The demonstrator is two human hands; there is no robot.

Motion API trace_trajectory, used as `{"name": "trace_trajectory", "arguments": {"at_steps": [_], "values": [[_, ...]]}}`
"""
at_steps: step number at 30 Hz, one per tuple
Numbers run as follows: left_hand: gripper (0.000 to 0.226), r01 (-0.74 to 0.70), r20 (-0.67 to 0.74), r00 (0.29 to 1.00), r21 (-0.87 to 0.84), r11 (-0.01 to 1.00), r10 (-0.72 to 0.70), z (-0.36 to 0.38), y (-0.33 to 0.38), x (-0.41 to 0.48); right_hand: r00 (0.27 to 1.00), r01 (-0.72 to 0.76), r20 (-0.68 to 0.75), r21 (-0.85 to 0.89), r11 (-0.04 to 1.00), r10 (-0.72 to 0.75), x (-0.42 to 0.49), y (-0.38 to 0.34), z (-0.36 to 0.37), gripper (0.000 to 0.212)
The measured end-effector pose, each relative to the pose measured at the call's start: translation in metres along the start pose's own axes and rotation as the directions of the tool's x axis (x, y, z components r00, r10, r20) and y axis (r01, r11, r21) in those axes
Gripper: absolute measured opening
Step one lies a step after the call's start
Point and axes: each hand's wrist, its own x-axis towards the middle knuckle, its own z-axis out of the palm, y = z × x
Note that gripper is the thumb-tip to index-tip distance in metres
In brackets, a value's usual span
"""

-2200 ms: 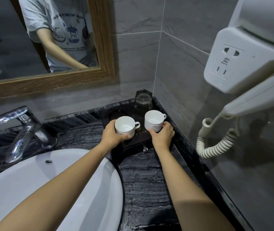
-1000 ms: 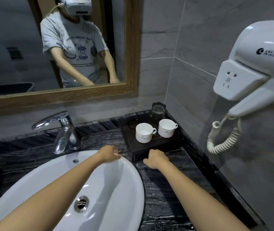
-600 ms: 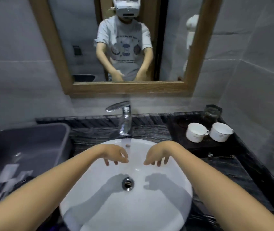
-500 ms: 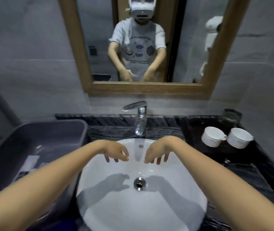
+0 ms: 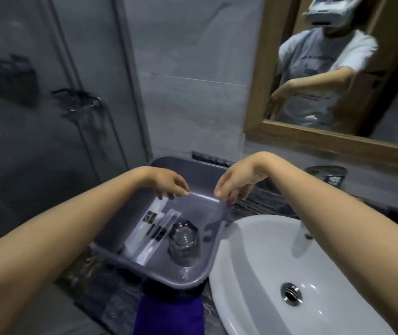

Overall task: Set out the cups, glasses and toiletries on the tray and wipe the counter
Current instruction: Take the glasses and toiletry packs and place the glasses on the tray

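Observation:
A grey plastic tub [image 5: 194, 278] stands on the dark counter left of the basin. Inside it lies a clear faceted glass [image 5: 184, 245] on its side, beside several flat wrapped toiletry packets [image 5: 153, 232]. My left hand [image 5: 169, 183] hovers above the tub's far half, fingers loosely apart, holding nothing. My right hand [image 5: 235, 183] hangs just to its right over the tub's far right corner, fingers also apart and empty. The tray and the white cups are out of view.
A white round basin [image 5: 261, 281] with a chrome drain fills the lower right. A purple cloth [image 5: 169, 315] hangs at the counter's front edge below the tub. A wood-framed mirror [image 5: 314, 139] is at upper right, a glass shower screen [image 5: 48, 105] at left.
My view has swung left from the tray and cups to the grey tub. Both hands let go of the white cups, crossed over the basin and now hover above the tub.

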Motion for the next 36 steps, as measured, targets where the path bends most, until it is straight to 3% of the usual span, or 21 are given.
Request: {"name": "trace_trajectory", "arguments": {"at_steps": [3, 8, 14, 18, 23, 28, 36], "values": [[0.039, 0.048, -0.057, 0.997, -0.02, 0.999, -0.049, -0.001, -0.04, -0.002, 0.998, 0.048, -0.042, -0.043, 0.998, -0.05, 0.031, -0.027, 0.006, 0.028], [0.048, 0.073, -0.145, 0.986, -0.063, 0.995, -0.081, 0.017, -0.094, 0.005, 0.992, 0.109, -0.039, -0.187, 0.976, -0.119, 0.079, -0.054, 0.037, 0.058], [0.073, 0.104, -0.213, 0.966, -0.2, 0.974, -0.146, 0.05, -0.14, 0.025, 0.983, 0.181, 0.064, -0.283, 0.942, -0.169, 0.108, -0.043, 0.08, 0.089], [0.088, 0.157, -0.217, 0.956, -0.187, 0.97, -0.197, 0.065, -0.145, 0.042, 0.972, 0.234, 0.053, -0.292, 0.927, -0.228, 0.113, -0.027, 0.099, 0.098], [0.108, 0.305, -0.234, 0.91, -0.178, 0.935, -0.342, 0.084, -0.139, 0.061, 0.955, 0.261, -0.059, -0.307, 0.915, -0.292, 0.117, -0.017, 0.114, 0.1], [0.102, 0.387, -0.288, 0.864, -0.141, 0.911, -0.412, 0.103, -0.123, 0.071, 0.922, 0.297, -0.15, -0.316, 0.901, -0.357, 0.118, -0.011, 0.12, 0.094], [0.076, 0.345, -0.301, 0.85, -0.303, 0.888, -0.433, 0.108, -0.128, 0.077, 0.897, 0.318, -0.201, -0.324, 0.891, -0.393, 0.117, -0.009, 0.122, 0.09]]}}
